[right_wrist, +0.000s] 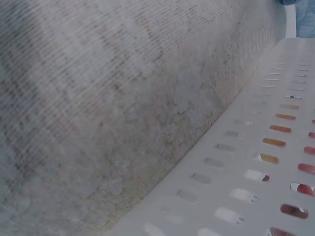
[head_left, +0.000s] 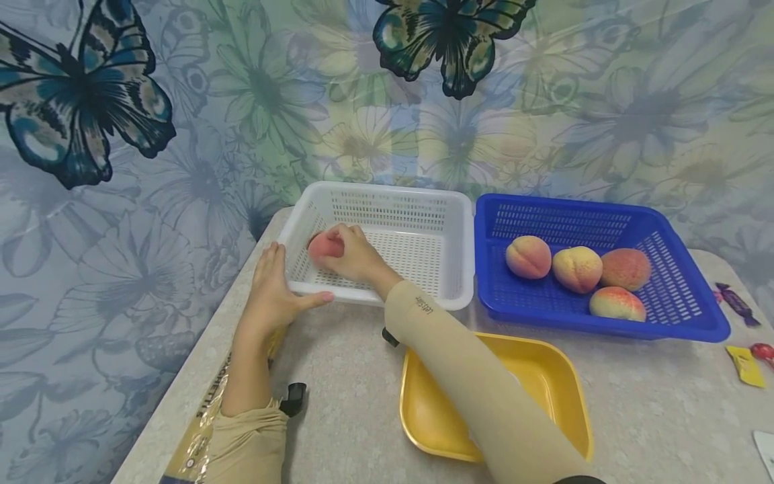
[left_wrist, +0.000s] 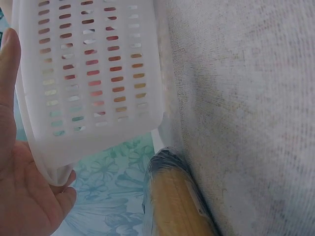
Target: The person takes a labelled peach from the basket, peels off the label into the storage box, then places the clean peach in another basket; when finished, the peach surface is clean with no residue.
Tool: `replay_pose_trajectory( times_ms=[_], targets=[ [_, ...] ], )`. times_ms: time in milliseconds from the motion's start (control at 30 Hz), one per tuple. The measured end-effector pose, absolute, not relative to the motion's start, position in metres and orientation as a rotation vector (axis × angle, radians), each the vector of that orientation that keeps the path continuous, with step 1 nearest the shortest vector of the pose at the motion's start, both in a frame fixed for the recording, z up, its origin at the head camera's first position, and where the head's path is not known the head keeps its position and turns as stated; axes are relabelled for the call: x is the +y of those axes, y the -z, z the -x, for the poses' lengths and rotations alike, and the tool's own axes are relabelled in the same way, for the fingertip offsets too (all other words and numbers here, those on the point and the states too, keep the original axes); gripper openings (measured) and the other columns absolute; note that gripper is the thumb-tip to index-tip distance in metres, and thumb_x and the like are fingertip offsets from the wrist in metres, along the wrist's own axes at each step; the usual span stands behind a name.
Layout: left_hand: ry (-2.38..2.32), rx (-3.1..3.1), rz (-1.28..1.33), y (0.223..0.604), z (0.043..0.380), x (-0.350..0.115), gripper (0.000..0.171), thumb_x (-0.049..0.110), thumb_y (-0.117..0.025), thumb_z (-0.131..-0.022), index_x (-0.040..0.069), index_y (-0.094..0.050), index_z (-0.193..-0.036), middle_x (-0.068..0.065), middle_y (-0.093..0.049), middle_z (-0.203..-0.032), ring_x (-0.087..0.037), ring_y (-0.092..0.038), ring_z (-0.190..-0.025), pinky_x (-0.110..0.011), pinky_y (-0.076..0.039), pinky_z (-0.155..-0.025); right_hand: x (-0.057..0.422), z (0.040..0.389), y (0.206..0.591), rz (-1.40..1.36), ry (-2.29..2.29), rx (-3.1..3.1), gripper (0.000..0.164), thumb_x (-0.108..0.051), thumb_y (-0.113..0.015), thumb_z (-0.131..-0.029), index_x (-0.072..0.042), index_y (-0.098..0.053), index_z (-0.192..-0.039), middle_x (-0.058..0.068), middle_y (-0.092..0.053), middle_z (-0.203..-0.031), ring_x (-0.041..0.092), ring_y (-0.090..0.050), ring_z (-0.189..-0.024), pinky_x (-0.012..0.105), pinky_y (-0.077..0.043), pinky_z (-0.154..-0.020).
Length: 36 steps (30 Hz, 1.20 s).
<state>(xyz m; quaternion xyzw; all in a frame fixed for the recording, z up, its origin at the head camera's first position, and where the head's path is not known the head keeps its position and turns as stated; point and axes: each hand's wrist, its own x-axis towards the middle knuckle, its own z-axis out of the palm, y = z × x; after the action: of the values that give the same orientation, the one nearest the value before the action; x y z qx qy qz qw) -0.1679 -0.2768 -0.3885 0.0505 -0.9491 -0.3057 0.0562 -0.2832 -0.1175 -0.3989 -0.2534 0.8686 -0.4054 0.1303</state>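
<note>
In the head view, my right hand reaches over the front rim of the white basket and grips a reddish peach in its left part. The fingers cover part of the peach. My left hand rests at the basket's front left corner, fingers stretched along the left rim and thumb out along the front. Up close in the left wrist view, that hand lies against the rim of the slotted basket. The right wrist view shows the basket's slotted side, with reddish patches behind the slots; the right hand is out of that view.
Right of the white basket stands a blue basket holding several peaches. A yellow tray lies under my right forearm. Beside my left forearm is a long yellow packet. Wrapped candies lie at the far right.
</note>
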Motion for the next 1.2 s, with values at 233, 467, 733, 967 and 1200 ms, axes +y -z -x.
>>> replay_pose_trajectory(
  times_ms=[233,467,733,967,1200],
  targets=[
    [0.917,-2.894,-0.166,0.388,0.165,-0.277,0.135,0.057,-0.086,-0.068,-0.007,-0.006,-0.156,-0.028,-0.004,-0.164,-0.045,-0.004,-0.152,-0.065,-0.013,-0.12,-0.119,0.28,0.395,0.66,1.088,2.675,0.037,-0.048,-0.069,-0.09,-0.016,-0.054,-0.101,-0.002,-0.055,-0.103,0.015,-0.056,-0.091,0.031,-0.049,-0.081],
    [0.916,-2.885,-0.157,0.39,0.165,-0.28,0.134,0.058,-0.085,-0.068,-0.006,-0.006,-0.156,-0.027,-0.005,-0.164,-0.044,-0.004,-0.153,-0.065,-0.013,-0.12,-0.12,0.281,0.395,0.634,1.084,2.701,0.035,-0.033,-0.069,-0.093,-0.015,-0.058,-0.121,0.001,-0.064,-0.115,0.018,-0.062,-0.103,0.034,-0.052,-0.089],
    [0.924,-2.883,-0.154,0.391,0.166,-0.279,0.133,0.056,-0.086,-0.068,-0.005,-0.007,-0.156,-0.027,-0.006,-0.164,-0.043,-0.004,-0.153,-0.065,-0.013,-0.12,-0.123,0.282,0.396,0.735,0.934,2.742,0.054,-0.031,-0.066,-0.095,-0.023,-0.048,-0.145,0.004,-0.054,-0.139,0.026,-0.057,-0.124,0.044,-0.049,-0.102],
    [0.922,-2.896,-0.165,0.389,0.167,-0.277,0.134,0.055,-0.086,-0.068,-0.007,-0.006,-0.156,-0.028,-0.004,-0.164,-0.043,-0.002,-0.153,-0.063,-0.011,-0.121,-0.129,0.286,0.394,0.718,1.025,2.753,0.028,-0.038,-0.068,-0.094,-0.017,-0.061,-0.11,-0.003,-0.062,-0.11,0.014,-0.06,-0.096,0.029,-0.052,-0.081],
    [0.947,-2.913,-0.188,0.387,0.165,-0.277,0.134,0.056,-0.086,-0.069,-0.005,-0.004,-0.157,-0.025,-0.002,-0.165,-0.041,0.0,-0.154,-0.061,-0.009,-0.122,-0.135,0.286,0.391,0.559,1.119,2.777,0.031,-0.041,-0.067,-0.094,-0.014,-0.055,-0.084,-0.001,-0.053,-0.075,0.013,-0.048,-0.065,0.026,-0.039,-0.055]
  ],
)
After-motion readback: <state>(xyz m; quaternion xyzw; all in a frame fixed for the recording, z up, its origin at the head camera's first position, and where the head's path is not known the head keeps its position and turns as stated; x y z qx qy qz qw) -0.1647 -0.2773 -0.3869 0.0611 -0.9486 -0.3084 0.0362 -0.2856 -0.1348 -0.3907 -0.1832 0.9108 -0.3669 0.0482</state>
